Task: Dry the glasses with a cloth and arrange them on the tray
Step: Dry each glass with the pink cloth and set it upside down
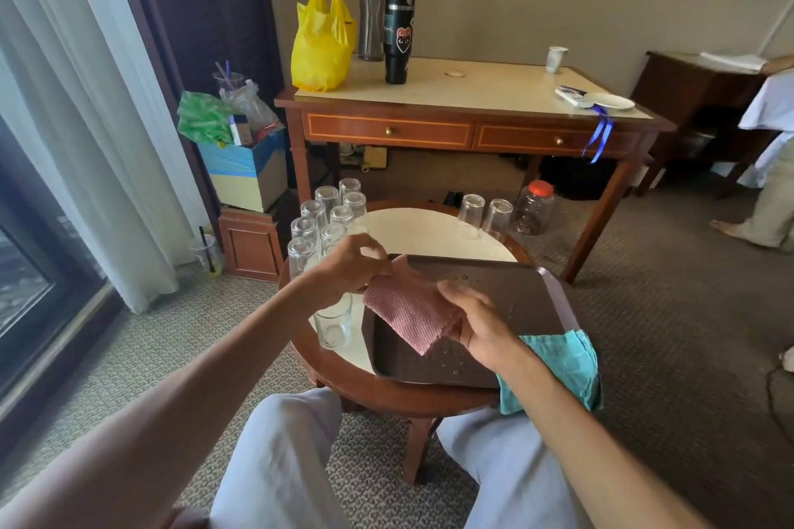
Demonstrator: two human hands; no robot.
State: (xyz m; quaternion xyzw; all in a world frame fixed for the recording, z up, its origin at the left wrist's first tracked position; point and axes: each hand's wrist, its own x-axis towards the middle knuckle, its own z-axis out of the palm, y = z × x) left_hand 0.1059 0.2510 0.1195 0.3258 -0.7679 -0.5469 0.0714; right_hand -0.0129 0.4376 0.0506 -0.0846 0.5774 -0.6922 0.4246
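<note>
A pink woven cloth (408, 307) is stretched between both hands above the dark brown tray (528, 292). My left hand (350, 264) pinches its upper left corner. My right hand (477, 322) grips its lower right part. The tray lies on a small round table (412, 228) and carries water droplets but no glasses. One upright glass (333, 324) stands on the table just left of the tray, below my left wrist. Several upturned glasses (328, 215) are clustered at the table's far left. Two more upturned glasses (485, 217) stand at the far right.
A teal cloth (563, 365) hangs over the table's right edge beside the tray. Behind stands a wooden desk (451, 116) with a yellow bag (320, 39) and bottles. A plastic jar (535, 206) sits on the carpet. A person (769, 168) stands at the far right.
</note>
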